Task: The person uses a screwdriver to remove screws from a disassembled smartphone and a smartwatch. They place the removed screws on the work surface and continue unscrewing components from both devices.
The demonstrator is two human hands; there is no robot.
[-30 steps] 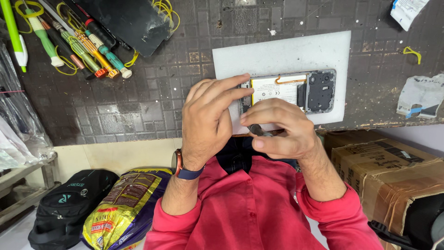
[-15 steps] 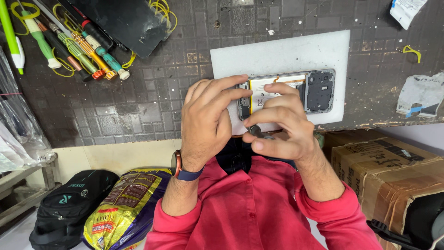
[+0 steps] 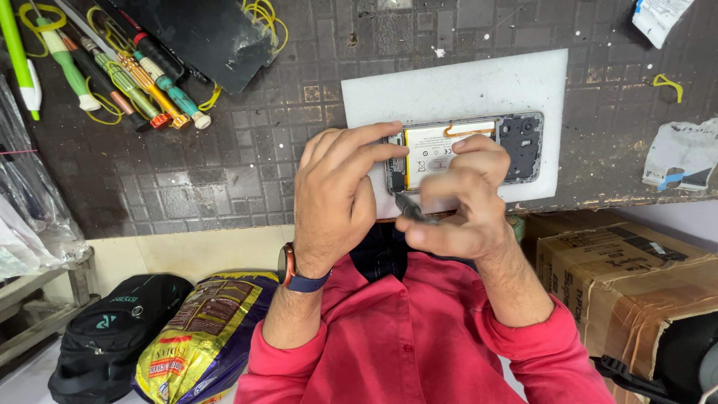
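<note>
Two hands are seen over an open phone with its back cover off. The phone is laid flat on a white pad, and the pad is laid on a dark, tiled mat. Inside the phone, a pale battery is seen in the middle, with a dark camera part at 3 o'clock of it.

The left hand is pressed on the phone's end at 9 o'clock. Its fingers are stretched out and laid flat on the frame, so nothing is gripped by it. A watch with a blue strap is worn on that wrist.

The right hand is curled around a thin dark tool. The tool is pinched between thumb and fingers, and its tip is pointed toward the phone's lower edge, at 6 o'clock of the battery. This hand is blurred, so it cannot be told if the tip is touching the phone.

Red sleeves are worn on both arms.

At 10 o'clock of the phone, well apart from it, a bunch of screwdrivers is laid with yellow bands around it. A black screen panel is laid just beside them. At 3 o'clock, a torn paper scrap is seen on the mat.

Below the table edge, a black bag and a yellow packet are set at 7 o'clock. A brown box is set at 4 o'clock.
</note>
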